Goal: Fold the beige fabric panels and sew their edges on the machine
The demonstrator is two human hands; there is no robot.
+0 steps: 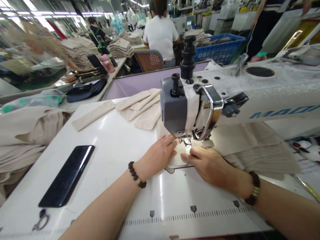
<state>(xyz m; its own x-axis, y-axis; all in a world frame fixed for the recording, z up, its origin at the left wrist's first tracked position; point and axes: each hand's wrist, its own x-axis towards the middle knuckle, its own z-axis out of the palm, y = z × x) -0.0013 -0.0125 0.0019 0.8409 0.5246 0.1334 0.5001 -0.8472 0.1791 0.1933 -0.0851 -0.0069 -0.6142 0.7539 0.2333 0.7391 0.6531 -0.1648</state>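
Observation:
Beneath the needle and presser foot of a sewing machine [175,106] lies a beige fabric piece [178,156], lit by the machine's lamp. My left hand [161,153] rests flat on it, left of the presser foot, with the fingertips close to the machine head. On the other side, my right hand [210,165] has its fingers curled and closed at the piece's near right edge. Part of the fabric is hidden under the machine head and my fingers. Right of the needle, a layered stack of beige fabric pieces [257,150] lies under the machine arm.
Loose beige strips [142,106] lie behind on the white table [115,160]. A black phone [67,176] and a small ring [41,221] are at the left, beside a fabric pile [22,143]. Further back are a seated person [160,36] and a blue basket [217,50].

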